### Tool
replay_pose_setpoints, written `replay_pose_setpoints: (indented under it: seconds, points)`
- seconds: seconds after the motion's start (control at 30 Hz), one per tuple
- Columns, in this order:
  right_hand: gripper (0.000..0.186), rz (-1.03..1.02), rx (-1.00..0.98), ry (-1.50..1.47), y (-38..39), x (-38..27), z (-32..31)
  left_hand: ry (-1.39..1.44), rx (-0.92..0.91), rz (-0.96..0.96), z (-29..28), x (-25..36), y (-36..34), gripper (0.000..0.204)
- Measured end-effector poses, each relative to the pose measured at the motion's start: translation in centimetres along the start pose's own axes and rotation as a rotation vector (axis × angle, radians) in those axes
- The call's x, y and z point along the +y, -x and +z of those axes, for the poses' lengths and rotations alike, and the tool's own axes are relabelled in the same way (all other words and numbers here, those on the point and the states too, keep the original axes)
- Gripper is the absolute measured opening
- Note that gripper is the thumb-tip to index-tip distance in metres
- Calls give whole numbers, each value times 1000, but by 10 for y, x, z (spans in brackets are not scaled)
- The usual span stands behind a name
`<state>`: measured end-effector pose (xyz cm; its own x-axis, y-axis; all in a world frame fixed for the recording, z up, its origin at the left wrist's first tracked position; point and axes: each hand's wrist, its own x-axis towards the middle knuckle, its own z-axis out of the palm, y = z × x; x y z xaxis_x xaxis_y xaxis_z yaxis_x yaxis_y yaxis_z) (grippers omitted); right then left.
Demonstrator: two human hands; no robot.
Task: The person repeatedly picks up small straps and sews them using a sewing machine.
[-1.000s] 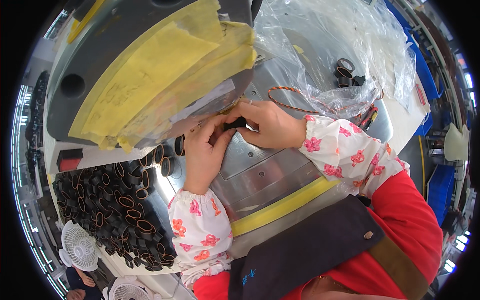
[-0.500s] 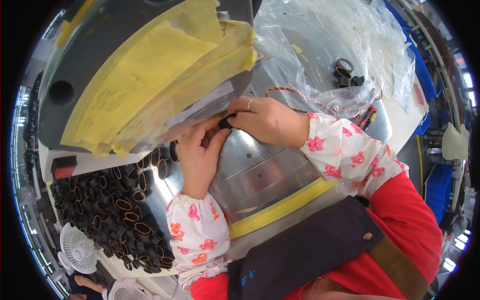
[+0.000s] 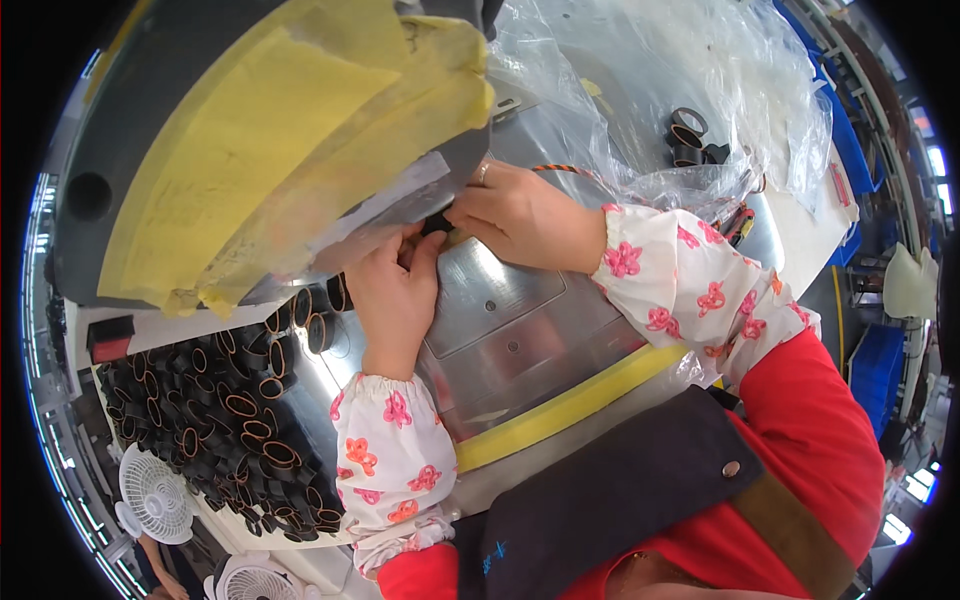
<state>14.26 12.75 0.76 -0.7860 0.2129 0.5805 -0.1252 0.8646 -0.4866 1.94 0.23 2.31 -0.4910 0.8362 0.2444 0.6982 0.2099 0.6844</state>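
1. Both my hands are at one black piece (image 3: 437,224), partly hidden by my fingers.
2. My left hand (image 3: 392,300): thumb and fingers closed on the piece's left side.
3. My right hand (image 3: 530,218): fingertips closed on its right side.
4. Piece location: between my hands, beside the lower edge of the taped hood (image 3: 250,150), over the plate (image 3: 500,290). I cannot tell whether it touches either.
5. Black rings (image 3: 240,405) lie heaped left of my left hand.
6. Clear plastic (image 3: 740,75) lies beyond my right hand.
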Motion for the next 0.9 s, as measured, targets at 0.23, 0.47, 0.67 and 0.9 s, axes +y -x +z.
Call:
replay_pose_setpoints:
  seconds: [0.23, 0.47, 0.67, 0.9]
  points:
    - [6, 103, 45, -110, -10, 2, -2, 8, 47, -21, 10, -19, -2, 23]
    - [7, 104, 67, -92, -7, 11, 1, 13, 9, -18, 16, -23, -8, 29]
    - [8, 134, 63, -92, -11, 6, 2, 26, 24, -44, 15, -36, -4, 30]
    - [7, 96, 89, 76, -13, 5, -4, 14, -4, -38, 11, -30, -6, 33]
